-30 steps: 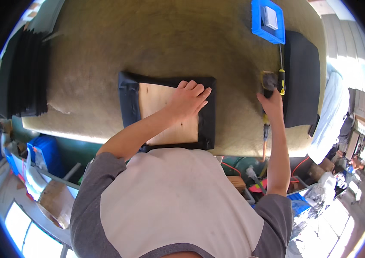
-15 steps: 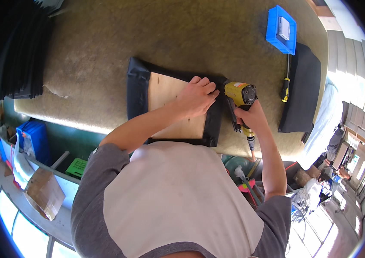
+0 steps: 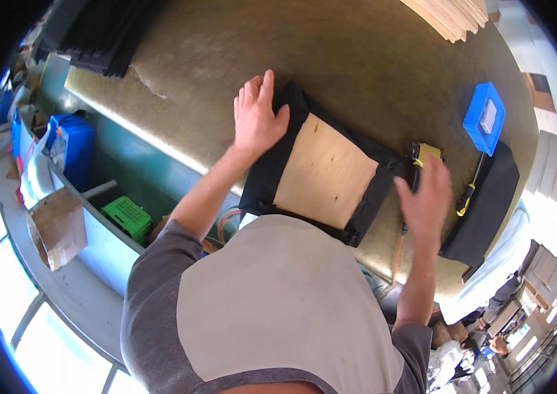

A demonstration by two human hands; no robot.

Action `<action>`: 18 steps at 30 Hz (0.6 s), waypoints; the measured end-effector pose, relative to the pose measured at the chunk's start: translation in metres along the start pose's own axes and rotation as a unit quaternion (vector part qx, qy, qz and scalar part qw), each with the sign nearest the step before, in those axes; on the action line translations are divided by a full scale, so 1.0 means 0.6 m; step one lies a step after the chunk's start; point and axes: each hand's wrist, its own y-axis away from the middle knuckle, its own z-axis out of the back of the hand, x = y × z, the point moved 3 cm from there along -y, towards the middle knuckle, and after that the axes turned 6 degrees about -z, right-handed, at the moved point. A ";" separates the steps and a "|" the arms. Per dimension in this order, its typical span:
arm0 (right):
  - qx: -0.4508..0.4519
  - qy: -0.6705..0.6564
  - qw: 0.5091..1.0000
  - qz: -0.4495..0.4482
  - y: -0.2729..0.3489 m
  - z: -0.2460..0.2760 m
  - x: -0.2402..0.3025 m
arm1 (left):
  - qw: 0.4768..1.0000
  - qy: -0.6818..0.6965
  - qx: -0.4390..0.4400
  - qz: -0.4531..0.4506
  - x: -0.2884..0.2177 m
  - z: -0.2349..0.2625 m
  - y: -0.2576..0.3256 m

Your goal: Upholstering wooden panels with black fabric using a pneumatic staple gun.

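Note:
A plywood panel (image 3: 327, 172) lies in front of me, with black covering material (image 3: 262, 180) folded over its edges. My left hand (image 3: 258, 117) is open at the far left corner of the covering, fingers and thumb apart; whether it touches the material I cannot tell. On the table to the panel's right rests a yellow and black air staple gun (image 3: 428, 150) with a hose (image 3: 398, 256) attached. My right hand (image 3: 428, 197) hovers at the gun, blurred, its thumb spread from the fingers and nothing gripped. It partly hides the gun.
At the right are a blue tray (image 3: 486, 118) holding a small white box, a yellow and black screwdriver (image 3: 467, 199) and black sheet material (image 3: 488, 203). Stacked black pieces (image 3: 98, 39) lie far left, wooden pieces (image 3: 449, 16) far right. A green crate (image 3: 127, 218) sits beyond the table's left edge.
My right hand has let go of the staple gun, which now lies on the table. My left hand has moved from the panel's right side to its far left corner. The panel appears turned clockwise.

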 end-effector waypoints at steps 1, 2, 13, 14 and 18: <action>0.036 -0.088 0.994 0.062 -0.023 -0.016 0.045 | 1.000 0.011 0.019 0.003 0.020 0.001 -0.006; 0.054 -0.133 0.983 0.116 -0.043 -0.050 0.078 | 0.999 0.026 0.038 0.002 0.031 -0.004 -0.013; 0.168 -0.300 0.928 0.143 -0.199 -0.200 0.265 | 0.991 0.088 -0.029 -0.095 0.028 -0.009 0.045; 0.173 -0.336 0.912 0.160 -0.205 -0.196 0.274 | 0.992 0.089 -0.031 -0.088 0.024 -0.010 0.047; 0.187 -0.253 0.933 0.172 -0.209 -0.195 0.283 | 0.990 0.002 0.024 -0.142 -0.007 -0.001 0.072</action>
